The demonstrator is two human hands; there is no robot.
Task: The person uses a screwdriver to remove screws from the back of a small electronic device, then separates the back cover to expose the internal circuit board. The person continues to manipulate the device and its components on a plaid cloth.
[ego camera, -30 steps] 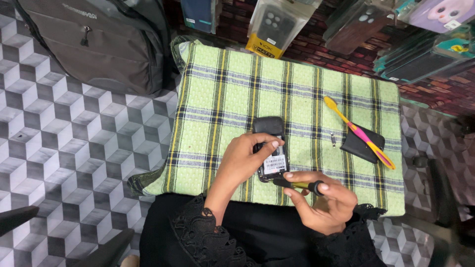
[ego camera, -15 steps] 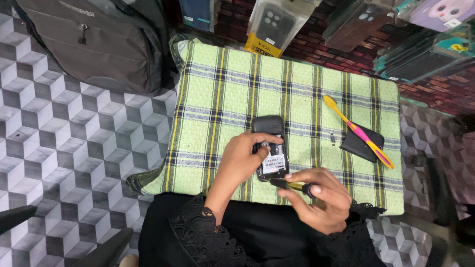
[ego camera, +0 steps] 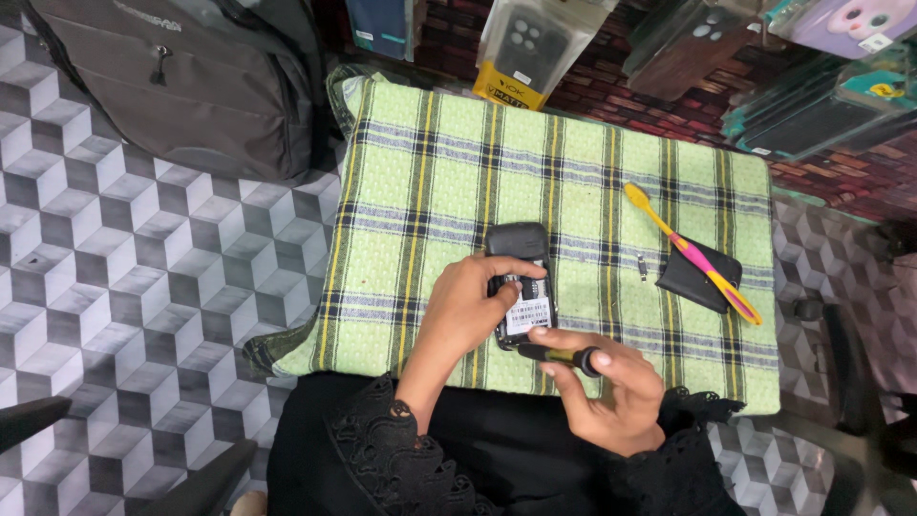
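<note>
Left hand [ego camera: 473, 306] still pins the open-backed phone [ego camera: 522, 282] on the green checked cloth [ego camera: 420, 191]; right hand [ego camera: 611, 392], fingers gripping the screwdriver [ego camera: 559, 355], has shifted slightly toward the phone's lower end

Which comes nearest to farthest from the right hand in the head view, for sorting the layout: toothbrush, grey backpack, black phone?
1. Black phone, just left of and above the right hand, under the left hand.
2. Toothbrush, up to the right on the checked cloth.
3. Grey backpack, far upper left on the floor.
</note>
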